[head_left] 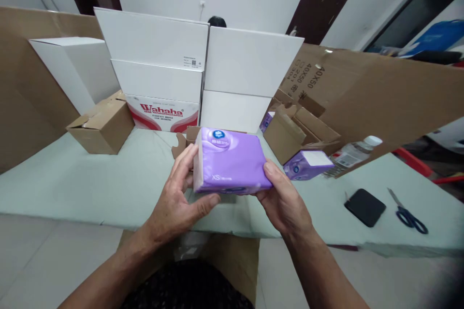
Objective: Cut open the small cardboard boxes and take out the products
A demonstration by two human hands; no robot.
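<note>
Purple pack (234, 160) likely won't tip, since the right hand (288, 200) pinches one end and the loose left hand (177, 200) touches the other.

Pale-green table (72, 188) bears scissors (401, 211); black pad (365, 208) (beside them); bottle (350, 155); brown carton (105, 128).

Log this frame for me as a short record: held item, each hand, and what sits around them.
Held item: purple pack, marked "XS"
Right hand: grips the pack's right end, thumb on the printed face
Left hand: fingers against the left end, thumb by the lower edge
Left side: brown box
Back: white Wahaha carton
Right side: open brown carton, second purple pack, bottle, flat black item, scissors
</note>
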